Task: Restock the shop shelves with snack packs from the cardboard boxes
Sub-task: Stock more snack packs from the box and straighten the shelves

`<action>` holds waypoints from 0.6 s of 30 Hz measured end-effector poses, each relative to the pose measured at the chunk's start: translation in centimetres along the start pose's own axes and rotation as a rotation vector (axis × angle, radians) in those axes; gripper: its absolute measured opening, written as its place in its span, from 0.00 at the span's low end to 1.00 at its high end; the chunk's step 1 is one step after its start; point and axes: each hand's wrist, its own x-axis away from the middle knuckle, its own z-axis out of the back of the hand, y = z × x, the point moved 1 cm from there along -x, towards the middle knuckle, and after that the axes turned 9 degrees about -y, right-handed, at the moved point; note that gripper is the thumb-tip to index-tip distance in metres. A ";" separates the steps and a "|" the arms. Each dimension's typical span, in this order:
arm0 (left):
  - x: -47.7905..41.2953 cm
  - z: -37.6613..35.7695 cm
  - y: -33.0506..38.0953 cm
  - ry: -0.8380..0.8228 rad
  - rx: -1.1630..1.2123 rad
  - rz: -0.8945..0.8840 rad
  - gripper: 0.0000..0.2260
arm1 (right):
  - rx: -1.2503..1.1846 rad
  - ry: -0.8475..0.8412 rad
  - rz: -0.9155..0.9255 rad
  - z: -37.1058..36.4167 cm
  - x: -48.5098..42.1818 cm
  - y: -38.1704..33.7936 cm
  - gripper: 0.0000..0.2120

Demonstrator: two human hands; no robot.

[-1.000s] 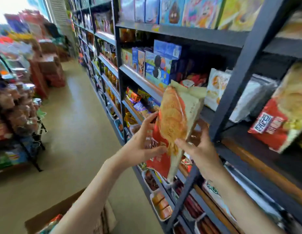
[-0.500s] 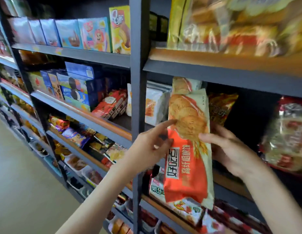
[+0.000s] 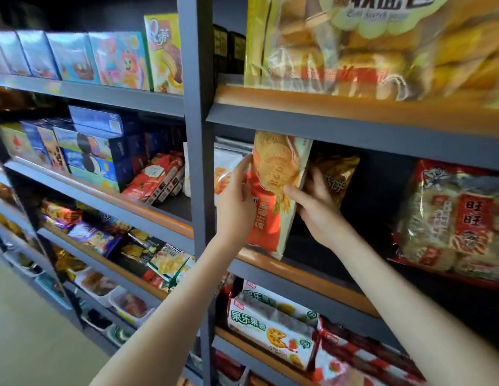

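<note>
Two hands hold one biscuit pack [image 3: 276, 196] upright just right of the grey upright post [image 3: 196, 135], in the bay between the wooden-lipped shelf board [image 3: 312, 277] and the grey beam [image 3: 354, 129] overhead. The pack's top edge sits close beneath that beam. Its lower end reaches the board's front lip, but whether it bears on the board cannot be told.

The left hand [image 3: 237, 201] lies straight-fingered against the pack's edge nearer the post, touching rather than clasping. The right hand [image 3: 318, 207] grips the far edge, thumb across the printed front and fingers tucked behind.

Further right of the post the board shows a dark open stretch before a bulky rice-cracker bag [image 3: 451, 218], well apart from the pack. Close beside the post a white pouch [image 3: 224, 168] stands behind the left hand's fingers, and a dark orange crisp bag [image 3: 337, 174] stands behind the right hand. Left of the post lean red cartons [image 3: 156, 176]. Right of the post, a big clear bread bag [image 3: 368, 43] sits one tier up and a white fruit-biscuit pack [image 3: 270, 327] lies one tier down.

The held pack is a tall, flat, glossy film pouch, cream at the edges and orange below, with round golden biscuits pictured on top. Post and beam are matt grey metal.
</note>
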 end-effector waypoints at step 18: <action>-0.4 0.3 -3.9 -0.261 -0.398 -0.317 0.36 | 0.827 0.009 0.021 -0.6 1.1 2.3 0.51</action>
